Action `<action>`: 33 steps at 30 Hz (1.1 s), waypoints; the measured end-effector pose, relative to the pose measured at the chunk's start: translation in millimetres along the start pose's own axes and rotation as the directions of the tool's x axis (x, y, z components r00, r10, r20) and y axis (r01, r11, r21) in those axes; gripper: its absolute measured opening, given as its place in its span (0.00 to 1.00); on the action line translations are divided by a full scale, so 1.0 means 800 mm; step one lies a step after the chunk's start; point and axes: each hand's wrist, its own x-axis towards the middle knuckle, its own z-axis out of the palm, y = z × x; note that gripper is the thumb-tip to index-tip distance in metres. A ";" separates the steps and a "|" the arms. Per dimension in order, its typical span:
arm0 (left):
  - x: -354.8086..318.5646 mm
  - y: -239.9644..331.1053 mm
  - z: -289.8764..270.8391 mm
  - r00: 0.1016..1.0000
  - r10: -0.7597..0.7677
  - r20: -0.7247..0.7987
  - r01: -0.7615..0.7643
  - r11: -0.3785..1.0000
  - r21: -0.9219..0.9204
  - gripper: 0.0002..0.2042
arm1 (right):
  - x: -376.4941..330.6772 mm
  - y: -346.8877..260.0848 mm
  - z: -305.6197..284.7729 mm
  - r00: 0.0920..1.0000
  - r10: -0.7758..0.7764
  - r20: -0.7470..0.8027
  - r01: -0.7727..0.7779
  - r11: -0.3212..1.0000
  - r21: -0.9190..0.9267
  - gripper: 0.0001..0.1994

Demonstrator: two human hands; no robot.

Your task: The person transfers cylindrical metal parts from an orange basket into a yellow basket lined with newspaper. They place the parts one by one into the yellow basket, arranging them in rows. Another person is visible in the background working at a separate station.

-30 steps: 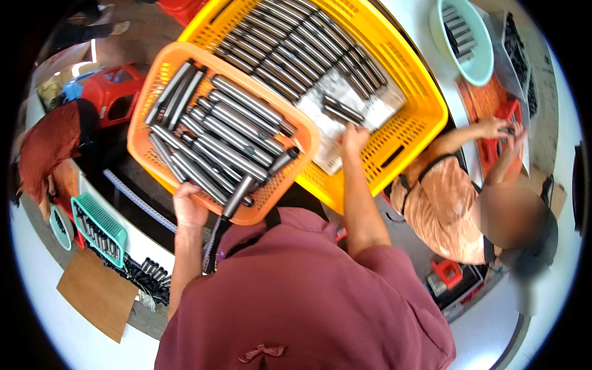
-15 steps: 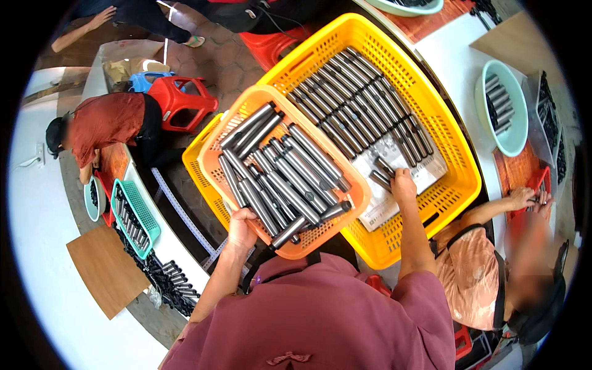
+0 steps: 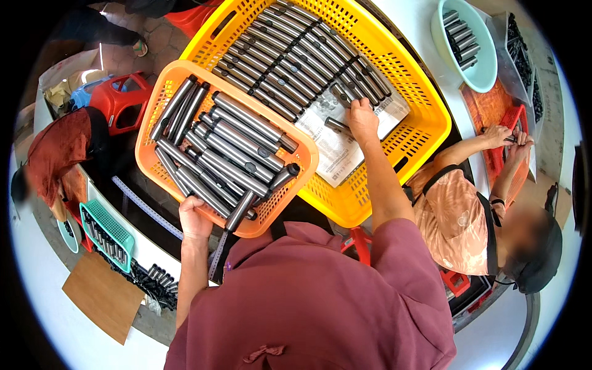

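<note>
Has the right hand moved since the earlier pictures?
Yes: judged against the yellow basket, the right hand has moved forward, closer to the rows of tubes.

One yellow basket point(image 3: 345, 203) is counted, and its left side is overlapped by one orange basket point(image 3: 274, 217). Inside the yellow basket, well over fifteen tubes point(image 3: 296, 58) are set in rows, and two more are counted beside them. In the orange basket, about fifteen tubes are made out, the exact number being hidden by overlap. One pale bowl point(image 3: 488, 71) is seen to the yellow basket's right, with about six tubes held in it. To the yellow basket's left, one teal basket point(image 3: 112, 217), one brown board point(image 3: 102, 299) and one blue stool point(image 3: 84, 95) are counted.
</note>
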 end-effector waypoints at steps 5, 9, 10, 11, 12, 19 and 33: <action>-0.005 0.000 0.017 0.995 0.050 -0.090 -0.043 0.997 0.070 0.11 | 0.007 -0.008 0.001 1.000 0.018 0.002 -0.018 1.000 0.002 0.05; -0.002 0.002 0.006 0.999 0.034 -0.035 -0.032 0.998 0.052 0.13 | 0.011 -0.012 -0.006 1.000 0.016 0.008 -0.016 1.000 -0.011 0.05; -0.003 0.001 0.009 0.998 0.037 -0.051 -0.034 0.998 0.044 0.14 | 0.013 -0.011 -0.003 1.000 0.017 0.023 -0.016 1.000 -0.021 0.04; -0.003 0.001 0.008 0.999 0.029 -0.038 -0.028 0.999 0.041 0.14 | 0.015 -0.010 -0.001 0.999 0.018 0.037 -0.017 0.999 -0.032 0.04; -0.003 0.001 0.006 0.999 0.022 -0.025 -0.021 0.999 0.037 0.14 | 0.016 -0.008 0.000 1.000 0.011 0.014 -0.011 0.999 -0.044 0.04; -0.004 0.003 0.012 0.999 0.012 -0.036 -0.012 1.000 0.003 0.16 | 0.022 0.002 -0.002 1.000 -0.026 0.016 0.027 0.995 -0.093 0.05; -0.005 0.003 0.017 0.997 0.034 -0.065 -0.033 0.999 0.014 0.16 | -0.020 0.013 -0.012 1.000 -0.019 0.021 0.016 0.990 0.137 0.14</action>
